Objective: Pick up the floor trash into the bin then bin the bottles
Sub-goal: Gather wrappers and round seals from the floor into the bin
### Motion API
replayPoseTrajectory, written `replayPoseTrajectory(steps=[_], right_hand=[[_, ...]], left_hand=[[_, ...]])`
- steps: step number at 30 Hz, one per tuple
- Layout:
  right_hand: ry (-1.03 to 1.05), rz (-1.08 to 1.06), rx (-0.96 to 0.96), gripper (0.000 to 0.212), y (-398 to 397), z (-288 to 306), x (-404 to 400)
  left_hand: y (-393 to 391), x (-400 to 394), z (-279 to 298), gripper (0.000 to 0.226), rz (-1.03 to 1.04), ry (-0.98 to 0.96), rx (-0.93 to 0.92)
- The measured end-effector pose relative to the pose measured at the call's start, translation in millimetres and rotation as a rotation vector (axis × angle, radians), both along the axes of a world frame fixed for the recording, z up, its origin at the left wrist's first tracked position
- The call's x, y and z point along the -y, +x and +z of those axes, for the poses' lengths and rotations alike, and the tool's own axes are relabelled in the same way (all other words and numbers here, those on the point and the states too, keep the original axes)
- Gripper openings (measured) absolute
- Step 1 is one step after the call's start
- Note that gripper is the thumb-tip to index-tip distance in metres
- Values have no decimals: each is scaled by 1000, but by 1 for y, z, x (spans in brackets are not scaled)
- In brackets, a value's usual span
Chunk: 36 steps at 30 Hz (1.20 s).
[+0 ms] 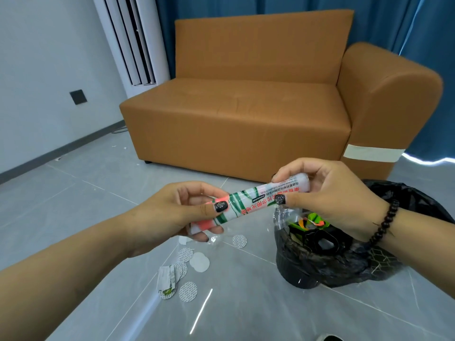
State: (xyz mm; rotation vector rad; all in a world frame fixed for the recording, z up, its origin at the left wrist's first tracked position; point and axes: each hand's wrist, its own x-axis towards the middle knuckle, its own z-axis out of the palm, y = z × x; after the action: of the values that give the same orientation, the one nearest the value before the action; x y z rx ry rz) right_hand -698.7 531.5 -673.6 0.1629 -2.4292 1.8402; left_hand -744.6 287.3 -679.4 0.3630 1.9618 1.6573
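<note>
i see both hands grasping the rolled wrapper, left hand at its low end, right hand at the top, above the black-lined bin.

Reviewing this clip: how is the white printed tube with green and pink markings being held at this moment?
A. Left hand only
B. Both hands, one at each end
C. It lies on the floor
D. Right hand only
B: the left hand grips the lower end of the tube and the right hand pinches its upper end, above the floor beside the bin.
</note>
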Motion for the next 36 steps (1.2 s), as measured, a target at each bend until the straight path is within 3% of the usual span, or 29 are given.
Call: replayPoseTrajectory(steps=[3,5,8,11,14,18,21,23,24,27,32,36], right_hand=[[-128,21,73,19,-1,-2,0],[-232,25,184,30,-3,-3,-2],[-183,-8,289,24,-7,-7,-8],[-149,-44,224,10,-13,-6,-17],[-54,-64,119,20,-15,2,-28],[58,-212,17,38,-19,5,-33],[-270,-277,43,62,-29,0,-40],[-465,-228,112,46,-32,-4,-46],[-463,-208,148,36,-32,-6,-49],[-373,-257,192,27,-37,-20,-65],[-108,-419,79,47,-55,-49,-106],[185,-564,-77,52,-59,-82,-141]], left_hand=[[-1,-3,-2,31,28,-8,-94],[-2,-4,-2,23,42,-17,-151],[-2,-9,-5,22,46,-49,-195],[-3,-18,-9,31,-9,-54,-118],[-6,-30,-11,41,-88,-54,-23],[-18,-50,-18,22,-8,-20,-66],[-26,-70,-24,22,65,55,-62],[-32,-86,-29,21,85,65,-78],[-34,-93,-33,22,87,57,-91],[-39,-117,-52,21,72,19,-97],[-49,-164,-98,25,72,-35,-21],[-53,-200,-153,32,213,-61,-14]])
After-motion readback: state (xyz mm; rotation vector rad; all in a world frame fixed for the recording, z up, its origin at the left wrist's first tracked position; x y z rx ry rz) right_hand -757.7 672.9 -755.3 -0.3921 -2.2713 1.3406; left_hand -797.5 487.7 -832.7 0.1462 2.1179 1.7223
